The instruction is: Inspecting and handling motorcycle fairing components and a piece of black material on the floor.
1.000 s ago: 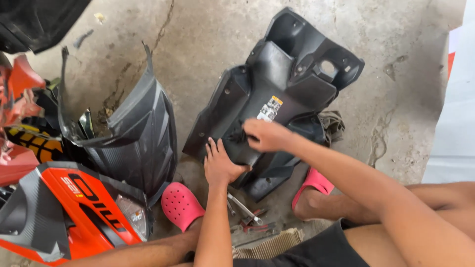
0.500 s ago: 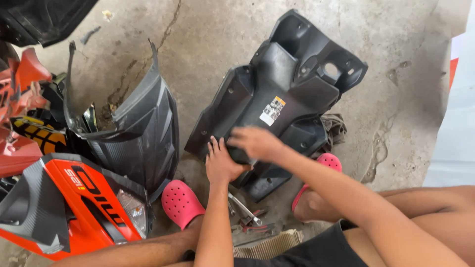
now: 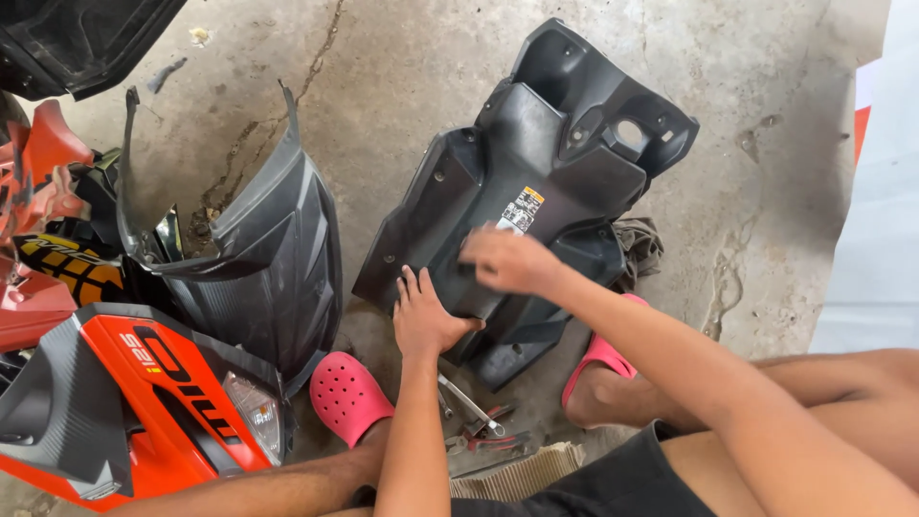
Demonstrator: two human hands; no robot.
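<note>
On the cracked concrete floor [image 3: 402, 67], the black scooter panel [image 3: 536, 201] lies at centre. My left hand [image 3: 424, 316] presses flat, fingers spread, against its lower edge; my right hand [image 3: 507, 260] rests loosely curled on it, gripping nothing I can make out.

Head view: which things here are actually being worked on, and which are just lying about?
In hand:
- black inner panel, lying on the concrete floor
- left hand, flat on its lower edge
- right hand, on its middle

Lying about:
- grey front cover
- orange panel
- pliers
- rag
</note>
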